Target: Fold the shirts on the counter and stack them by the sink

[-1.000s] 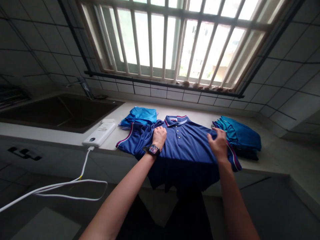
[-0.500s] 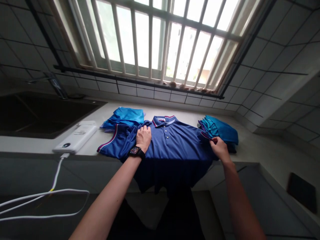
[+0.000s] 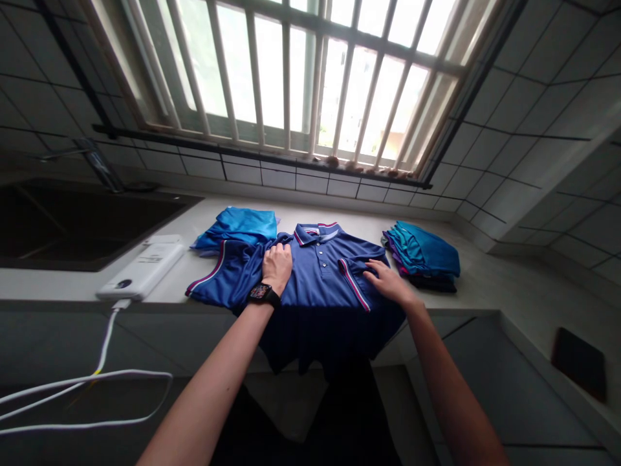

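Note:
A dark blue polo shirt [image 3: 303, 278] lies front up on the counter, its collar toward the window and its lower part hanging over the front edge. My left hand [image 3: 277, 266], with a black watch at the wrist, is closed on the fabric beside the placket, fingers curled down. The left sleeve spreads out flat to its striped cuff. On the other side, the right sleeve [image 3: 358, 275] is folded inward across the chest, its red-and-white trim facing the buttons. My right hand [image 3: 388, 281] rests on that fold with its fingers stretched out and apart.
Folded blue clothes [image 3: 242, 225] lie behind the left sleeve, and a stack of folded clothes [image 3: 427, 249] stands at right. A white power bank [image 3: 143, 268] with a cable sits near the dark sink [image 3: 97, 259]. A dark flat object [image 3: 579, 362] lies at far right.
My right hand has moved left from beside the right stack, bringing the right sleeve inward over the shirt's chest, and its pinch has loosened. My left hand stays in place.

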{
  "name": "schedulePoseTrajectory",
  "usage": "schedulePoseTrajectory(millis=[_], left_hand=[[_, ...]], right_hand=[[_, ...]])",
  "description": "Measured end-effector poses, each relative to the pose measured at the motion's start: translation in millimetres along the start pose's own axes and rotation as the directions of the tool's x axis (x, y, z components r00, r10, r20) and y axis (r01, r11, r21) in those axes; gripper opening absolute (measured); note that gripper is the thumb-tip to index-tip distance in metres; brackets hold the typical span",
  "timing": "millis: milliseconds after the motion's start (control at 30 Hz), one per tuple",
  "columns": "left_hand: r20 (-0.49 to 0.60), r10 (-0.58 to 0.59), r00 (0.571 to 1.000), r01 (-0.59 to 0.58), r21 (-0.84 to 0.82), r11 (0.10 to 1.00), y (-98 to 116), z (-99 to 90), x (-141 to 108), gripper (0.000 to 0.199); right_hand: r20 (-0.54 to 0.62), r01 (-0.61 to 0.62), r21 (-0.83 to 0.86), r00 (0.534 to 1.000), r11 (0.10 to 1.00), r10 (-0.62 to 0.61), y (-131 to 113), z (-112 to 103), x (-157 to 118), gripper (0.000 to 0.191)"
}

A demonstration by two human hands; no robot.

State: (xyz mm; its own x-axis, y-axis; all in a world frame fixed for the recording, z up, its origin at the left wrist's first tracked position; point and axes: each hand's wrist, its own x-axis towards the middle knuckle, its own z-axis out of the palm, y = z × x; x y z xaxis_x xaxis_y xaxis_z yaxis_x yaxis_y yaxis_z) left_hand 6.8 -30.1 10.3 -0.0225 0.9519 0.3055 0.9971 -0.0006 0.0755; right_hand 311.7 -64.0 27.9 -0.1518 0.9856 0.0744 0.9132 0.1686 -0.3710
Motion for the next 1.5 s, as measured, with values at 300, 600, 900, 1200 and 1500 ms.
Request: schedulePoseTrajectory(millis=[300, 600, 900, 1200, 1500], left_hand=[[0.013, -0.006, 1.0, 0.006, 0.016, 1.0, -1, 4.6, 1, 0.049], [0.036, -0.025, 0.999, 0.024, 0.015, 1.0, 1, 0.2, -1, 0.048], [0.04, -0.031, 0.999, 0.03, 0.037, 0.999, -3, -1.8, -3, 0.044], [0.086, -0.014, 0.996, 0.026, -0.134, 0.991, -8, -10.4, 1, 0.037], [0.001, -0.627, 0.779, 0.625, -0.096, 0.775, -130, -46.9, -47, 0.064]], right_hand=[[0.201, -0.017, -0.322, 0.976, 0.947, 0.086, -29, 26, 20, 0.062], [0.222, -0.005, -0.348, 0.971, 0.938, 0.087, -33, 26, 54, 0.064], [0.255, 0.106, -0.297, 0.966, 0.949, -0.028, -54, 31, 55, 0.064], [0.173, 0.093, -0.239, 0.984, 0.966, -0.052, -57, 47, 47, 0.063], [0.147, 0.093, -0.2, 0.987, 0.975, -0.064, -53, 55, 52, 0.063]])
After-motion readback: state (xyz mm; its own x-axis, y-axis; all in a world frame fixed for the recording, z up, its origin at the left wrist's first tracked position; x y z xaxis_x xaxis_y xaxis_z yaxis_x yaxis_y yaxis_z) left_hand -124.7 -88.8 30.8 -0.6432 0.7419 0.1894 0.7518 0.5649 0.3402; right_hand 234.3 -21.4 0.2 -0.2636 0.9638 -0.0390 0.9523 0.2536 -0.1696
